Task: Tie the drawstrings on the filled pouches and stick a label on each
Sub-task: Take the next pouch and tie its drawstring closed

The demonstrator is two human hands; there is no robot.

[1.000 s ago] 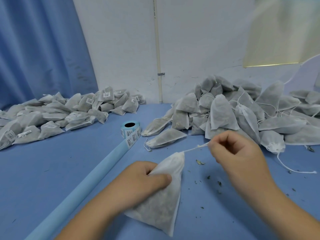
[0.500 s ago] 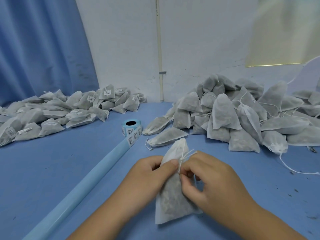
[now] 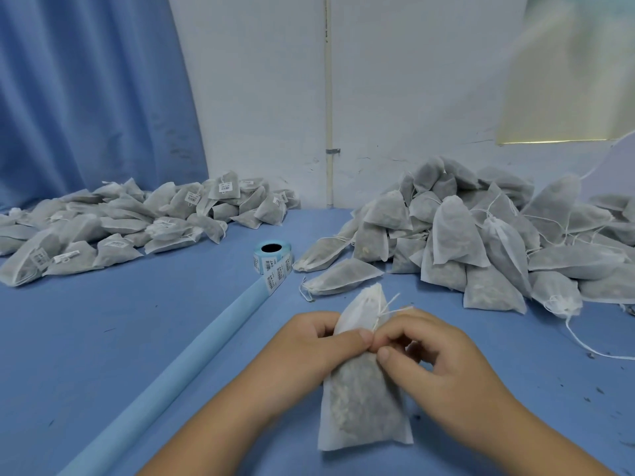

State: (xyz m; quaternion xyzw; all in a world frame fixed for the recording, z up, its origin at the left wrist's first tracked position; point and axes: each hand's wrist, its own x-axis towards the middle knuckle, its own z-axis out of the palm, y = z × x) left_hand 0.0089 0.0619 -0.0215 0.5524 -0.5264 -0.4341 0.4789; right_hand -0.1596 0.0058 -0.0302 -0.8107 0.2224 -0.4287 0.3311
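A white mesh pouch [image 3: 360, 407] filled with grey-green herbs stands upright on the blue table in front of me. My left hand [image 3: 309, 345] grips its neck from the left, thumb pressed against the gathered top. My right hand [image 3: 433, 359] pinches the white drawstring [image 3: 388, 309] at the neck from the right; the string's loose ends stick up between the hands. A roll of barcode labels [image 3: 273, 257] on blue backing sits behind, its strip trailing toward me.
A heap of unlabelled filled pouches [image 3: 481, 242] covers the right back of the table, with loose strings trailing out. Labelled pouches [image 3: 113, 228] lie piled at the left back. A long light-blue tube [image 3: 178, 365] runs diagonally left of my hands. Herb crumbs dot the table.
My right hand pulled the drawstring out to the right, then came back to the pouch's neck. The pouch went from lying tilted to standing upright between both hands.
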